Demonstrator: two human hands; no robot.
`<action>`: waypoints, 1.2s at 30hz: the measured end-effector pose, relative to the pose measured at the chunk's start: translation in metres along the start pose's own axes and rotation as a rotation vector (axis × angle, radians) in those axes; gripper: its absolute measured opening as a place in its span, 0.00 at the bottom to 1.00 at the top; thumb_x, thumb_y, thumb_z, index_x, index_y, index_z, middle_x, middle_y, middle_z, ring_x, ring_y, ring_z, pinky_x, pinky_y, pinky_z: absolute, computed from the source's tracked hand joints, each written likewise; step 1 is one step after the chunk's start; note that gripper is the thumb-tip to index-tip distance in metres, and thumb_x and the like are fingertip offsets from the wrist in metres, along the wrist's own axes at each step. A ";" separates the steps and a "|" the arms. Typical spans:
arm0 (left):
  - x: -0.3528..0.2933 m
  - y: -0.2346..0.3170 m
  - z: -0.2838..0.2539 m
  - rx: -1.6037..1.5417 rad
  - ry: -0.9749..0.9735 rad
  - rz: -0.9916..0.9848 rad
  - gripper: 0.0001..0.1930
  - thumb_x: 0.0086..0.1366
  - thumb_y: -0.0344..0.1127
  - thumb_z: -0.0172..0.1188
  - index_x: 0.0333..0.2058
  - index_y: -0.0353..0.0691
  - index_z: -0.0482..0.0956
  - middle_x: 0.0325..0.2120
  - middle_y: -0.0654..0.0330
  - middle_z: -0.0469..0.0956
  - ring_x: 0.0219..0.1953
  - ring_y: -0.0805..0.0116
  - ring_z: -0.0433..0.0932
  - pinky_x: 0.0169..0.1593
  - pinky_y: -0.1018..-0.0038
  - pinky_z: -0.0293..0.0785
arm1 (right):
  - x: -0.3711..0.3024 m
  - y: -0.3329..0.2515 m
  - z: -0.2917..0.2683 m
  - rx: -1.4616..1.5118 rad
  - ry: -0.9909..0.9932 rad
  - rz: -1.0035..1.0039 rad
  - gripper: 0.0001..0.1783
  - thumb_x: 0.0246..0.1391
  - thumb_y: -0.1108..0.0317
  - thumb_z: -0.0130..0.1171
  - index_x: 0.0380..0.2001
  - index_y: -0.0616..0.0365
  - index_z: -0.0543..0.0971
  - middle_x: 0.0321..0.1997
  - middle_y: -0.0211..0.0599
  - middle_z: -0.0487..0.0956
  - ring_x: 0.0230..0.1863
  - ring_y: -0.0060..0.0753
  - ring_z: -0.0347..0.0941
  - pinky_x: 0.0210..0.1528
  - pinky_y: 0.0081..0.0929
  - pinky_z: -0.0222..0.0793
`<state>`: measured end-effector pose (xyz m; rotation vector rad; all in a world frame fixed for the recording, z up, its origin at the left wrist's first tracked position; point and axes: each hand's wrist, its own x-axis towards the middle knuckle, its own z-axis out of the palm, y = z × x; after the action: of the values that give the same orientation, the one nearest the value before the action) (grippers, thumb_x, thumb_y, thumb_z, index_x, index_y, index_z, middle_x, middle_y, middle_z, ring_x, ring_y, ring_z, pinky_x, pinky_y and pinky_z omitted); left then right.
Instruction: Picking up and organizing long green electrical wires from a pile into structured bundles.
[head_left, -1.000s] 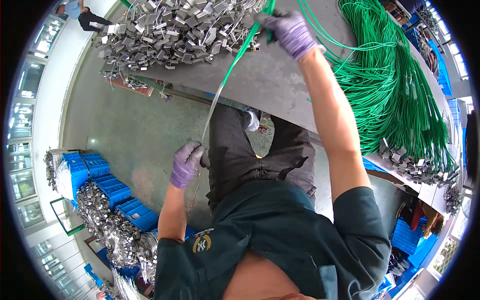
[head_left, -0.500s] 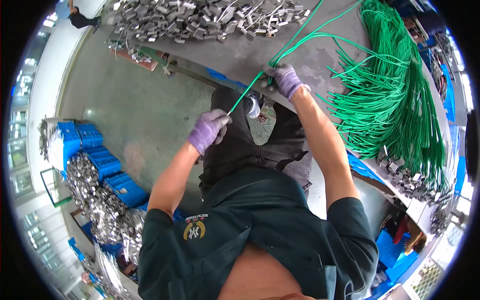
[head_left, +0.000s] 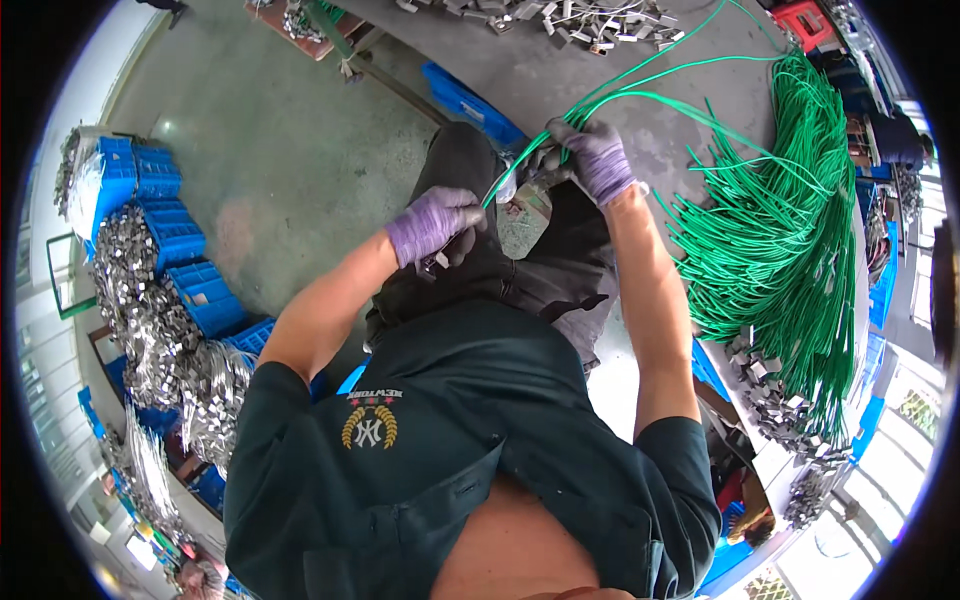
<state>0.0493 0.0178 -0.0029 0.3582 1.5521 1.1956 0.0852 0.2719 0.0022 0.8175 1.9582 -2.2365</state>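
Several thin green cables (head_left: 655,97) run from the table into my right hand (head_left: 597,165), which is closed around them at the table's near edge. Their ends slant down to my left hand (head_left: 437,225), whose fingers pinch the cable tips above my thigh. A small shiny metal-looking piece (head_left: 437,262) shows below the left fingers; its kind cannot be made out. Both hands wear purple gloves with grey fingers. A large heap of green cables (head_left: 765,235) lies on the table to the right, and the held cables trail toward it.
Grey metal pieces (head_left: 600,22) are piled on the grey table (head_left: 480,65) at the back, with more metal pieces (head_left: 765,385) at the right edge. A blue bin (head_left: 465,100) sits below the table edge. Blue crates (head_left: 205,298) and shiny metal parts (head_left: 135,300) stand at left.
The view has shifted, moving the table pile upward. My hands are closer together, and the cable stretch between them is shorter. The small metal-looking piece now shows below my left hand.
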 end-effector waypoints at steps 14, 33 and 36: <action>-0.009 -0.046 0.001 0.043 0.454 0.598 0.16 0.58 0.31 0.58 0.46 0.40 0.69 0.27 0.65 0.72 0.24 0.78 0.72 0.26 0.81 0.69 | 0.007 0.001 0.012 0.278 0.078 -0.079 0.11 0.55 0.66 0.57 0.33 0.65 0.76 0.31 0.44 0.80 0.19 0.26 0.72 0.15 0.18 0.61; 0.035 -0.030 0.015 -0.476 0.405 0.465 0.17 0.62 0.49 0.54 0.42 0.42 0.72 0.24 0.64 0.74 0.23 0.76 0.72 0.24 0.80 0.67 | -0.023 0.027 0.056 -0.138 -0.063 -0.040 0.10 0.55 0.67 0.56 0.28 0.64 0.78 0.20 0.34 0.78 0.16 0.23 0.72 0.19 0.17 0.67; 0.022 -0.010 0.018 -0.298 0.444 0.390 0.13 0.54 0.34 0.65 0.37 0.38 0.76 0.24 0.64 0.76 0.20 0.80 0.70 0.25 0.80 0.69 | -0.028 0.014 0.054 -0.278 -0.036 -0.085 0.12 0.57 0.65 0.54 0.28 0.63 0.78 0.22 0.32 0.79 0.19 0.20 0.73 0.23 0.19 0.68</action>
<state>0.0605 0.0392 -0.0218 0.2094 1.6860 1.8848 0.0958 0.2104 0.0043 0.6661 2.2562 -1.9402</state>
